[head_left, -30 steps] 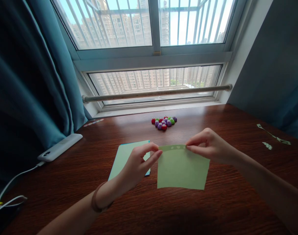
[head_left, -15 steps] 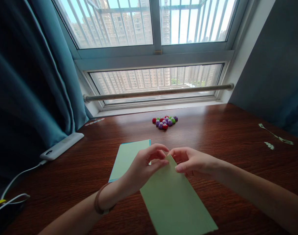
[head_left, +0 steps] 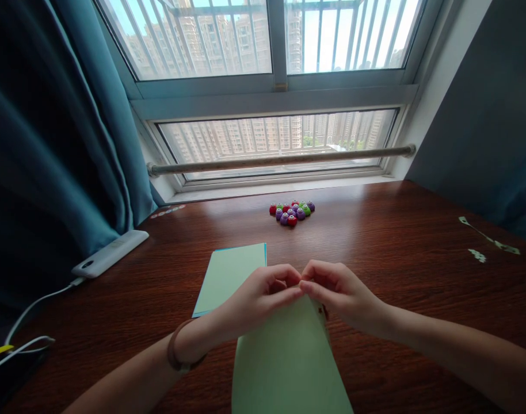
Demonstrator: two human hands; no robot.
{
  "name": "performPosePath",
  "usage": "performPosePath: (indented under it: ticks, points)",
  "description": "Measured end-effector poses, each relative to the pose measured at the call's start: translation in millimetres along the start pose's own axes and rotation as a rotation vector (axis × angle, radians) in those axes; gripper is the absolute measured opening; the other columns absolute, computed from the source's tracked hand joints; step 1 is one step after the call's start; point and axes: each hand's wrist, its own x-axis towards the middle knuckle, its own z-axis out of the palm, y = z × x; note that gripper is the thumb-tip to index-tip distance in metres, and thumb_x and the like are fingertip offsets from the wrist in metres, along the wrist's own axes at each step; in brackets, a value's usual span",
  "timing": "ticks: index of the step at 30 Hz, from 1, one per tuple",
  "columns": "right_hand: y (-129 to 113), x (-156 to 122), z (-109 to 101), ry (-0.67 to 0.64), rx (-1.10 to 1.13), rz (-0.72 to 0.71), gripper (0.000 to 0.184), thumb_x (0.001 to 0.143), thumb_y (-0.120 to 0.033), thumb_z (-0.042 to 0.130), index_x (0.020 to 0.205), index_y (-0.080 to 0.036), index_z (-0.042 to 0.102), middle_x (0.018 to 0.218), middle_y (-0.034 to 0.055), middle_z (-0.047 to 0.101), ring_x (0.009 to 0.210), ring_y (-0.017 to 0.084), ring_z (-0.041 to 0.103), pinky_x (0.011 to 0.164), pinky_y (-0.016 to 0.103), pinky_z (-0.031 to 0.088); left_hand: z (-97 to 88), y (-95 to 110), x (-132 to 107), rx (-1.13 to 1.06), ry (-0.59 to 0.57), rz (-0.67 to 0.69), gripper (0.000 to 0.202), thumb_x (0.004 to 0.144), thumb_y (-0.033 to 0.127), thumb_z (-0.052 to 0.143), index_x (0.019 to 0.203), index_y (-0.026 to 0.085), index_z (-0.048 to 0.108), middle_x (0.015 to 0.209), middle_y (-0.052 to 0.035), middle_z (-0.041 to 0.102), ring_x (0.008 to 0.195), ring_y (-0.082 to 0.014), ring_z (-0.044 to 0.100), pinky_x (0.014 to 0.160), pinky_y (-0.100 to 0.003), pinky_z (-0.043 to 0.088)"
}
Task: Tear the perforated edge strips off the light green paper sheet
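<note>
I hold a light green paper sheet (head_left: 284, 362) by its far end, lifted off the brown wooden table (head_left: 401, 259) and running toward me out of the bottom of the view. My left hand (head_left: 258, 299) and my right hand (head_left: 340, 293) pinch that far edge together, fingertips touching at the middle. A strip of small punched holes shows along the sheet's right edge under my right hand. A brown band circles my left wrist. A stack of light green paper (head_left: 231, 273) with a blue edge lies flat just beyond my left hand.
A cluster of small red, purple and green round pieces (head_left: 291, 211) sits near the window sill. A white power bank (head_left: 110, 253) with a white cable lies at the left by the teal curtain. Paper scraps (head_left: 483, 241) lie at the right.
The sheet, first held crosswise by its top corners, has been turned lengthwise toward me. My hands came together at its far end and drew slightly nearer to me.
</note>
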Motion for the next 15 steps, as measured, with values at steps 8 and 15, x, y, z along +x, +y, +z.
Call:
performPosePath:
  ticks: [8, 15]
  points:
    - [2.3, -5.6, 10.3, 0.148, -0.060, -0.064, 0.029, 0.081, -0.039, 0.056, 0.068, -0.014, 0.051, 0.055, -0.0047, 0.038, 0.049, 0.007, 0.032, 0.043, 0.020, 0.025, 7.5, -0.4, -0.7, -0.055, 0.084, 0.047, 0.023, 0.079, 0.034, 0.055, 0.074, 0.012, 0.063, 0.065, 0.0006, 0.051, 0.060, -0.0101, 0.041, 0.052, -0.020, 0.031]
    - [10.7, -2.0, 11.6, 0.180, 0.178, 0.051, 0.035, 0.079, -0.047, 0.056, 0.069, -0.015, 0.048, 0.054, -0.0054, 0.039, 0.045, 0.006, 0.034, 0.041, 0.018, 0.028, 9.4, -0.3, -0.4, -0.040, 0.123, 0.060, 0.025, 0.082, 0.035, 0.052, 0.077, 0.012, 0.060, 0.069, -0.0017, 0.055, 0.063, -0.0117, 0.047, 0.056, -0.021, 0.037]
